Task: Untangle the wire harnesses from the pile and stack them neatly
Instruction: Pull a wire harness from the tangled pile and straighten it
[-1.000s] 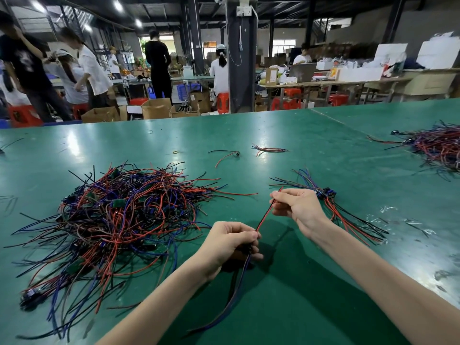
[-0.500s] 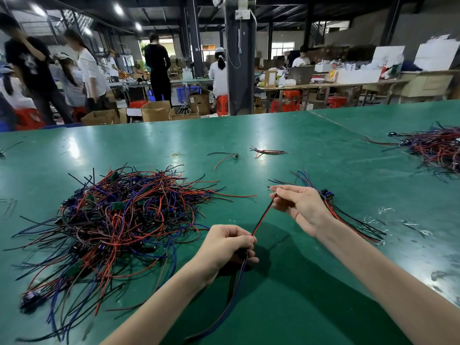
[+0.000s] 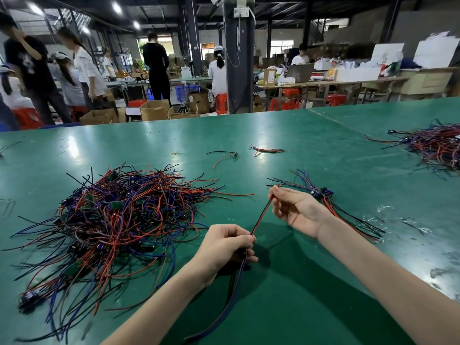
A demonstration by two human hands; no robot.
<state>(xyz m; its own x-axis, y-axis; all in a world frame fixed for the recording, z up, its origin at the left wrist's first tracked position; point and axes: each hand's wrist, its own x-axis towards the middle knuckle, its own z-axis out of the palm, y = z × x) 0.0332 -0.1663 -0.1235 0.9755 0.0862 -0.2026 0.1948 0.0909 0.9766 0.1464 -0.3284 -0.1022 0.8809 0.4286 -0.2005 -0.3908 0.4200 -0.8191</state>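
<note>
A tangled pile of red, blue and black wire harnesses (image 3: 117, 220) lies on the green table (image 3: 311, 307) at the left. One harness (image 3: 261, 216) is stretched between my hands: my left hand (image 3: 224, 245) grips its middle, with blue and black wires hanging down toward me. My right hand (image 3: 296, 210) pinches the far ends of its red and black wires. Just behind my right hand lies a small stack of sorted harnesses (image 3: 331, 205), connectors together and wires running toward the lower right.
A second pile of harnesses (image 3: 438, 145) sits at the table's far right edge. Two loose wire bits (image 3: 266, 150) (image 3: 225, 155) and a rubber band (image 3: 175, 153) lie mid-table. Scraps of clear film (image 3: 398, 220) lie at the right. People work at benches beyond the table.
My right hand has slid slightly along the red and black wires, drawing them taut between my hands. My left hand keeps its grip in about the same place.
</note>
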